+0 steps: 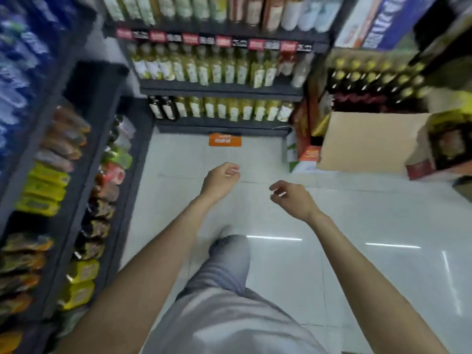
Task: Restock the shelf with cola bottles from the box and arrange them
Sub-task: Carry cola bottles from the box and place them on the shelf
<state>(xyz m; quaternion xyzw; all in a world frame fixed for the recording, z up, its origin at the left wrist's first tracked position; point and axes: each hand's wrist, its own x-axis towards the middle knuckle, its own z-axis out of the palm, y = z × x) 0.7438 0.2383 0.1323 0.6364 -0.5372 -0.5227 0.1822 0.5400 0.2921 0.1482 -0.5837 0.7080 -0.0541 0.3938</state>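
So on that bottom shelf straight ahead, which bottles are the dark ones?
The two dark bottles at the far left end of the bottom shelf. They look near black, while every other bottle in that row is pale yellow-green.

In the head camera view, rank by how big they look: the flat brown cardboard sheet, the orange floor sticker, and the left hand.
1. Cardboard sheet, by far the largest.
2. Orange floor sticker and left hand: about alike in the picture. The hand is nearer the camera, so I won't rank them.
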